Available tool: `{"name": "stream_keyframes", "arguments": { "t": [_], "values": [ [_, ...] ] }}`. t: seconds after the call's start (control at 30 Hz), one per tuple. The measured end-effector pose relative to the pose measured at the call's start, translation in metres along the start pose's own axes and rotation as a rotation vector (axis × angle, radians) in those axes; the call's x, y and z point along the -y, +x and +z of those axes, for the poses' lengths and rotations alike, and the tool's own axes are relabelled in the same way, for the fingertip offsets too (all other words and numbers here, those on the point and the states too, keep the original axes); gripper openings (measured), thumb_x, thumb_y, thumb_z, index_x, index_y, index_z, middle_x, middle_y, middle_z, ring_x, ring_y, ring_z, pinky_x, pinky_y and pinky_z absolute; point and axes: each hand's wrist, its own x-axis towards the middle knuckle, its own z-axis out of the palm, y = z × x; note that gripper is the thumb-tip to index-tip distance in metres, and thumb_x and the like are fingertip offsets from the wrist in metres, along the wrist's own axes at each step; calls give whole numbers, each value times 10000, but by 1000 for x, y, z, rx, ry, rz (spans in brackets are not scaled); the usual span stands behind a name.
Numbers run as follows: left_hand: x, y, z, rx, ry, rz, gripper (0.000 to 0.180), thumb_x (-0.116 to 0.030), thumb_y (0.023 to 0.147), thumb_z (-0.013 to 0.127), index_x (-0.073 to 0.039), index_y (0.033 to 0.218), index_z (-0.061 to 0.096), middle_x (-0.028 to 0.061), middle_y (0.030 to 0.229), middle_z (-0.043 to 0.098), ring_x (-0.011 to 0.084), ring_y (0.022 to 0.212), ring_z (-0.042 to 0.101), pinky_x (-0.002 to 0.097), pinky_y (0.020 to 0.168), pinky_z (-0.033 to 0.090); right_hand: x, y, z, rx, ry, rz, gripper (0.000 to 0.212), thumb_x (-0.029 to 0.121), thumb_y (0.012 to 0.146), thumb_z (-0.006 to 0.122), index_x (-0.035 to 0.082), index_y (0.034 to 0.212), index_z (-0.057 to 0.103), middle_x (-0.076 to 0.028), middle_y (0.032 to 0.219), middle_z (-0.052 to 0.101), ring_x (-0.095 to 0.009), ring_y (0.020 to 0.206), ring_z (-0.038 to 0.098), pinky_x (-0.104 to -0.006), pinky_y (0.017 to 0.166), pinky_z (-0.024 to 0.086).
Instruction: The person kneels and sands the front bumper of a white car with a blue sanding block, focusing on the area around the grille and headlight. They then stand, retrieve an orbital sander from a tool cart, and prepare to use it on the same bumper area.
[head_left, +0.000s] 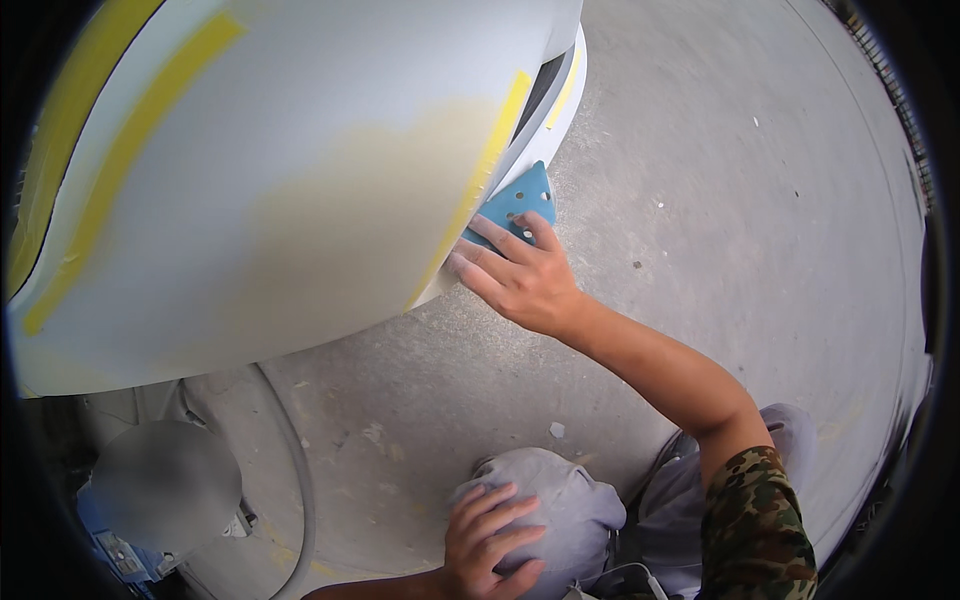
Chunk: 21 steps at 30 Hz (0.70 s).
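My right hand presses a blue sheet of sandpaper with punched holes against the lower edge of a white car bumper. Its fingers lie over the near part of the sheet, and their dusty tips reach the bumper's rim. A dull beige patch spreads across the bumper's face. Strips of yellow masking tape run along its edge and farther left. On my grey-trousered knee rests my left hand, empty, its fingers spread.
A grey hose curves over the concrete floor at the lower left. Beside it stands a blue-and-white object, partly hidden by a blurred round area. Small scraps lie on the floor. The bumper fills the upper left.
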Motion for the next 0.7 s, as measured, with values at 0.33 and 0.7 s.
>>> {"name": "stream_keyframes", "arguments": {
  "t": [0.33, 0.7],
  "values": [
    [-3, 3, 0, 2, 10, -8, 416, -381, 963, 745, -33, 1185, 698, 234, 1326, 671, 484, 1299, 588, 635, 1126, 417, -11, 15, -16, -66, -4, -1, 205, 156, 896, 713, 142, 1098, 678, -20, 1260, 740, -228, 1202, 691, -450, 925, 510],
    [-4, 3, -2, 27, 3, -17, 413, -396, 987, 715, -31, 1180, 696, 233, 1326, 669, 484, 1290, 588, 634, 1124, 416, -3, 23, -21, -43, 12, -20, 194, 151, 889, 720, 110, 1075, 686, -47, 1241, 746, -245, 1209, 697, -459, 938, 530]
  ]
}}
